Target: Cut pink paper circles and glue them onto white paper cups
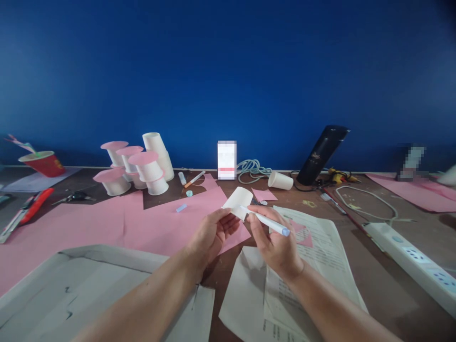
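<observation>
My left hand is closed around a white paper cup, held on its side above the table. My right hand grips a white pen with a blue end, its tip resting against the cup. Both hands hover over a large pink paper sheet and some printed white papers.
Upturned white cups with pink paper discs stand at the back left. A red cup, scissors, a lying cup, a coiled cable, a black device and a white power strip lie around. Grey cardboard sits near me.
</observation>
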A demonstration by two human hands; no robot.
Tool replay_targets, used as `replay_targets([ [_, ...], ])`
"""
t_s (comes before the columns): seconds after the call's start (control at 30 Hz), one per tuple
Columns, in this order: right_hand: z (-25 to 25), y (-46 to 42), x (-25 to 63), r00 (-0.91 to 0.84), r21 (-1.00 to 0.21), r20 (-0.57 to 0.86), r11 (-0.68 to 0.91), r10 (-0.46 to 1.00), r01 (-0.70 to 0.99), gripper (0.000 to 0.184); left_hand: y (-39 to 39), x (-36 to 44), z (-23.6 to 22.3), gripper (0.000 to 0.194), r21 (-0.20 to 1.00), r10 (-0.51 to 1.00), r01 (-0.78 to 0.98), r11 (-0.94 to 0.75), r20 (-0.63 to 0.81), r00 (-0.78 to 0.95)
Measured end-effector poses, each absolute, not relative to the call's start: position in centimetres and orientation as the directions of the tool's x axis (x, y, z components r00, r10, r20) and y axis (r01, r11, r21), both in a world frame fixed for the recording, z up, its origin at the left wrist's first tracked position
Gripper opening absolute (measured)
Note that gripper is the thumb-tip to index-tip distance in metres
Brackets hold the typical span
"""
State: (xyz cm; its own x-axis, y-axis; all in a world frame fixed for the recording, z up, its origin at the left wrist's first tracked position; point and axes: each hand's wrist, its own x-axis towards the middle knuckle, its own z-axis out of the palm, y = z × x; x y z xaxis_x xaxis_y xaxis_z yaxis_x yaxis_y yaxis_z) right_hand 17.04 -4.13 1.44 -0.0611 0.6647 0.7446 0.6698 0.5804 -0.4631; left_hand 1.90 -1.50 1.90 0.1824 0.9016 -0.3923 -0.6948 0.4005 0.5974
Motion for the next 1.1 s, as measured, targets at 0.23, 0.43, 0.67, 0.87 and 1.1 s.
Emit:
replay_targets([
  [0.23, 1.55, -4.06, 17.00, -0.068, -0.464, 0.744, 0.587, 0.665, 0.664, 0.018, -1.49, 1.96, 2.24, 0.015, 0.581, 0.899, -0.709, 0.399, -0.402, 0.175],
  [0.43, 1.56, -4.21, 17.05, -0.062, -0.463, 0.746, 0.583, 0.663, 0.668, 0.017, -1.39, 1.78, 2.11, 0.011, 0.578, 0.900, -0.715, 0.393, -0.400, 0.172],
  [0.67, 1.42, -4.15, 17.11, -0.062, -0.467, 0.743, 0.582, 0.666, 0.666, 0.018, -1.25, 1.63, 1.96, 0.010, 0.574, 0.902, -0.720, 0.390, -0.394, 0.175],
  [0.87, 1.27, -4.11, 17.09, -0.053, -0.488, 0.729, 0.571, 0.683, 0.660, 0.018, -1.14, 1.45, 2.01, 0.009, 0.570, 0.906, -0.728, 0.381, -0.388, 0.170],
  [1.1, 1.46, -4.22, 17.08, -0.050, -0.484, 0.734, 0.573, 0.678, 0.662, 0.018, -1.08, 1.13, 2.02, 0.009, 0.564, 0.909, -0.737, 0.372, -0.381, 0.167],
])
